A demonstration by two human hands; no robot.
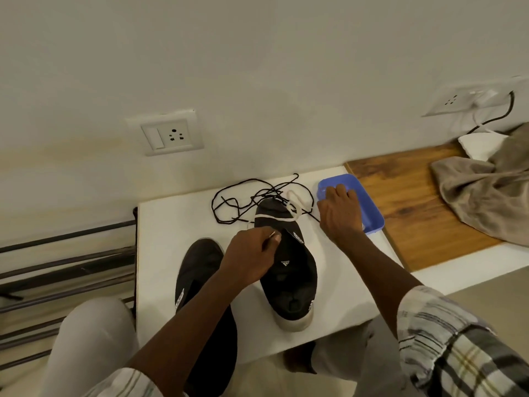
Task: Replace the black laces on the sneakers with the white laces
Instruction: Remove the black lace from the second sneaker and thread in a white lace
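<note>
Two black sneakers lie on a white table (160,253). The right sneaker (289,270) has its toe pointing away from me, and a white lace (294,209) loops over that toe. The left sneaker (197,276) lies beside it, partly under my left forearm. Loose black laces (243,202) sprawl in a tangle behind the shoes. My left hand (249,260) pinches the edge of the right sneaker's upper near the eyelets. My right hand (340,213) reaches into a blue tray (369,207) with fingers curled; what it holds is hidden.
A wall with a socket (169,134) stands right behind the table. A wooden surface (412,202) to the right carries a crumpled beige cloth (486,193). Metal rack bars (63,265) run along the left. My knees sit under the table's near edge.
</note>
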